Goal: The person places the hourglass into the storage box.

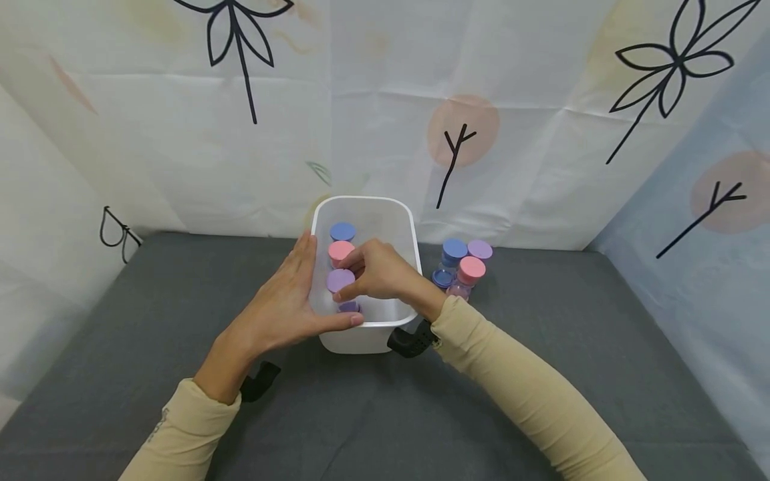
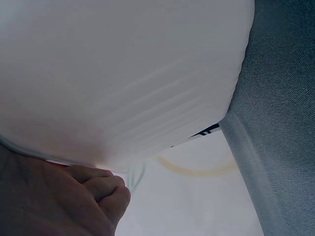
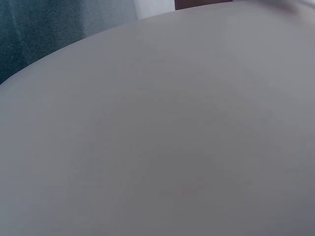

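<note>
A white plastic bin (image 1: 365,207) stands on the grey cloth. Inside it, along the left wall, a blue-capped vial (image 1: 343,232), a pink-capped vial (image 1: 340,252) and a purple-capped vial (image 1: 340,280) form a row. My right hand (image 1: 381,270) reaches over the bin's right side and pinches the purple-capped vial near its cap. Its fingertips are partly hidden. My left hand (image 1: 281,300) rests against the bin's left rim with extended fingers, its thumb along the front rim. In the left wrist view, these fingers (image 2: 101,184) touch the rim. The right wrist view shows mostly a blurred pale bin wall (image 3: 157,128).
Right of the bin, outside it, a cluster holds a blue-capped vial (image 1: 454,250), a purple-capped vial (image 1: 480,250) and a pink-capped vial (image 1: 472,270). A patterned white cloth backdrop (image 1: 385,147) rises behind the grey-covered surface (image 1: 361,421).
</note>
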Demonstrator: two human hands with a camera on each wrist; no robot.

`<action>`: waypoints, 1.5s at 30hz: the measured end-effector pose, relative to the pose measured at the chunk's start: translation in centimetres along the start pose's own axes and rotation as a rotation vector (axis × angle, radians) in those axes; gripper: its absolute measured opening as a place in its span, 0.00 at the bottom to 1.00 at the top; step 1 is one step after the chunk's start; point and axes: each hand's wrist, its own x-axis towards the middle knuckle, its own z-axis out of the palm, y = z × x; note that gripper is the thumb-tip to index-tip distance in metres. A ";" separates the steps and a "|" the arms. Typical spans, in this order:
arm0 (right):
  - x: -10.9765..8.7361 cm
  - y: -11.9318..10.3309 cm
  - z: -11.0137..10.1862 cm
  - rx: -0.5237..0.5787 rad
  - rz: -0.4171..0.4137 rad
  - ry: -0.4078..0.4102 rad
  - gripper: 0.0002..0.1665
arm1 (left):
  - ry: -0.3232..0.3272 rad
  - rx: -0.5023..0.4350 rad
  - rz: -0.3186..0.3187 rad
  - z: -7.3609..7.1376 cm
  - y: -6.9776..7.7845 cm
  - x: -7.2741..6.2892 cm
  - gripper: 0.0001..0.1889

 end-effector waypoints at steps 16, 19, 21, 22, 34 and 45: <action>-0.3 0.0 -0.1 -0.001 0.022 -0.060 0.27 | 0.002 -0.005 0.009 0.0 0.0 0.0 0.73; -0.4 0.0 -0.2 0.006 0.025 -0.059 0.28 | 0.001 -0.008 0.010 0.0 0.0 0.0 0.73; -0.5 0.0 -0.3 0.012 0.027 -0.059 0.29 | 0.001 -0.011 0.010 0.0 0.0 0.0 0.73; -0.5 0.0 -0.3 0.013 0.026 -0.059 0.29 | 0.001 -0.012 0.009 0.0 0.1 0.0 0.73; -0.1 -0.1 0.1 -0.117 0.004 0.006 0.21 | 0.004 -0.015 0.005 -0.1 0.0 0.0 0.73; -0.3 -0.2 0.0 -0.046 0.049 -0.007 0.24 | 0.006 -0.013 0.009 -0.1 -0.1 0.0 0.72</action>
